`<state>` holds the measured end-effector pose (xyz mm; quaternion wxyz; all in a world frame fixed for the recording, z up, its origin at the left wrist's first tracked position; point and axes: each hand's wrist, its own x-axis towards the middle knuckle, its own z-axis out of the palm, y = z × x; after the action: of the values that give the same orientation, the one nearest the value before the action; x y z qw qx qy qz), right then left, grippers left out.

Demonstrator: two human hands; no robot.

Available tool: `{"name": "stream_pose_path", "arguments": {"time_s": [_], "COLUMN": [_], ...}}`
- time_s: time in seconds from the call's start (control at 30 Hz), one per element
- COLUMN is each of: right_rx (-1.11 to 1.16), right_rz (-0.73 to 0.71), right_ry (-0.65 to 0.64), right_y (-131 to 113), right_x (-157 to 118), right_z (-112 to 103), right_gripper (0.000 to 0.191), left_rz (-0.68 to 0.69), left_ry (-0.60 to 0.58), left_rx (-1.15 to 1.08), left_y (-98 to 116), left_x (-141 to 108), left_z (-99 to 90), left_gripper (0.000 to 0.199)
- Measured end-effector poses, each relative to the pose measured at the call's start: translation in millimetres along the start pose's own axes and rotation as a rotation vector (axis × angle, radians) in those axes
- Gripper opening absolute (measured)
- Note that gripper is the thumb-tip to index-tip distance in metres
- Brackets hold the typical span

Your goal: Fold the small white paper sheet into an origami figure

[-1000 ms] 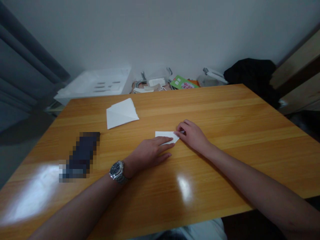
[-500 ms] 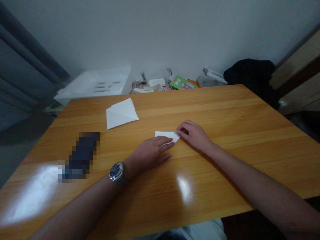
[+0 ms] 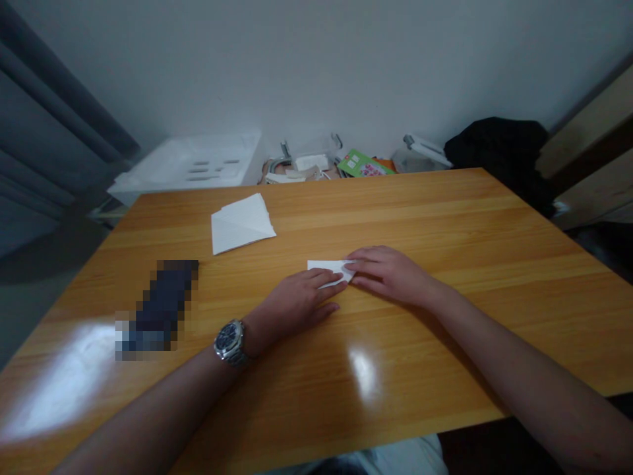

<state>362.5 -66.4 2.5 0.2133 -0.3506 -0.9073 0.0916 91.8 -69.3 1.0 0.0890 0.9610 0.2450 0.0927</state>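
A small folded piece of white paper lies flat on the wooden table, near its middle. My left hand, with a metal watch on the wrist, rests on the paper's near side with its fingers stretched out across it. From the right, my right hand lays its extended fingers on the paper's right end. Both hands partly cover the paper, so its full shape is hidden. Neither hand is closed around it.
Several white paper sheets lie toward the back left of the table. A dark, pixelated object sits at the left. Behind the table are a white foam box, a green booklet and a black cloth-like heap.
My right hand has gone from a pinch at the paper's right corner to lying over that end with fingers extended. The left hand stays in place on the paper.
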Motion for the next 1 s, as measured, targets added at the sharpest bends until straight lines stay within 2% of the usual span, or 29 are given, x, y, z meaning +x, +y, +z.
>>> {"name": "stream_pose_path", "arguments": {"time_s": [0.1,0.27,0.47,0.8,1.0], "right_rx": [0.001,0.066,0.073,0.097,0.132], "right_rz": [-0.027,0.02,0.039,0.03,0.028], "right_ry": [-0.058,-0.125,-0.149,-0.163,-0.159], "right_y": [-2.7,-3.2,-2.1,-0.4,0.7], "right_x": [0.2,-1.0,-3.5,-4.6,-4.0], "right_z": [1.9,3.9,4.5,4.1,3.7], "right_gripper": [0.034,0.036,0.039,0.044,0.042], "left_rz": [0.004,0.005,0.034,0.048,0.109], "left_ry": [-0.003,-0.005,0.02,-0.003,0.006], "left_rx": [-0.01,-0.018,-0.06,-0.126,-0.208], "left_y": [0.4,-1.5,-7.0,-9.1,-18.3], "left_x": [0.6,-0.6,-2.9,-2.3,-5.7], "left_z": [-1.2,0.6,3.0,-5.1,-4.9], "left_gripper": [0.046,0.046,0.039,0.038,0.034]}}
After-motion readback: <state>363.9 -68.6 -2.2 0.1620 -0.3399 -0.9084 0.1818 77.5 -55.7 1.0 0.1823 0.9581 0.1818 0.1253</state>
